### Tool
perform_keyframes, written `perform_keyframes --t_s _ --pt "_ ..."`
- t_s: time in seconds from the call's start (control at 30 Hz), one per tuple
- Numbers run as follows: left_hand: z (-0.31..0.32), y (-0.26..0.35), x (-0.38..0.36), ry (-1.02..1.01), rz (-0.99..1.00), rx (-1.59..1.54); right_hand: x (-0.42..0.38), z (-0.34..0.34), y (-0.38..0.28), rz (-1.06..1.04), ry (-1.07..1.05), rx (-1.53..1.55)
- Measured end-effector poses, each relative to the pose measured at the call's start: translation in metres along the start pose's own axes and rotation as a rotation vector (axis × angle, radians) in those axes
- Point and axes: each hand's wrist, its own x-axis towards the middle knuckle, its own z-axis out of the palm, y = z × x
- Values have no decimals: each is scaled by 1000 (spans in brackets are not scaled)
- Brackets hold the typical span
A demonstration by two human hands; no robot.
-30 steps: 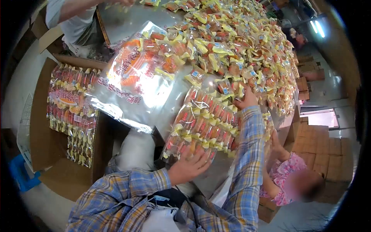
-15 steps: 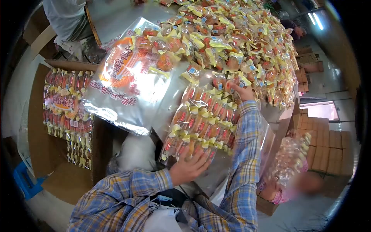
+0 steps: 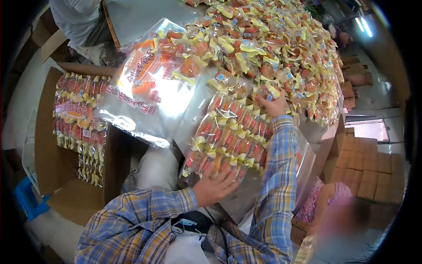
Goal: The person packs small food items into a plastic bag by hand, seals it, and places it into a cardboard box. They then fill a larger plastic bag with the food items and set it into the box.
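Rows of small snack packets in clear wrappers with yellow ends stand on edge inside a clear plastic bag on the table. My left hand lies with fingers spread against the nearest row. At the far end of the rows, my right hand has its thumb and fingers closed on one wrapped snack packet. Just beyond it rises a large heap of loose packets. Flat silver printed bags lie left of the rows, a few loose packets on their right edge.
On my left stands an open carton holding a filled bag. A blue stool is beside it. One person is at the upper left, another in a pink top at the right. Stacked cartons stand behind.
My right hand has drawn slightly nearer the rows and closed on a packet. My left hand has barely moved. The person at right has shifted, and the clear-wrapped load there has moved down.
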Motion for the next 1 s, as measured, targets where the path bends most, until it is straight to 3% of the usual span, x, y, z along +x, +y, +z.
perform_keyframes --t_s 0.13,0.17,0.27,0.3,0.43,0.67,0.7,0.83,1.0 --pt "3 3 -2 -19 -2 19 0 -11 20 4 96 104" --pt "4 4 -3 -32 1 31 -5 -10 20 -2 144 327" --pt "1 2 0 -36 3 64 -6 -30 16 -3 136 284" --pt "2 3 -1 -20 -1 60 -6 -32 18 -79 237 236" --pt "-5 6 2 -7 -28 129 -23 -44 -6 -7 262 372" --pt "-9 0 3 -86 26 211 -40 -57 -6 -90 166 203" --pt "-4 0 0 -65 28 223 -48 -57 -24 -76 197 356" --pt "-9 0 4 -76 32 183 -27 -82 7 -164 312 233" --pt "0 1 -2 -35 42 175 3 -96 50 74 9 179"
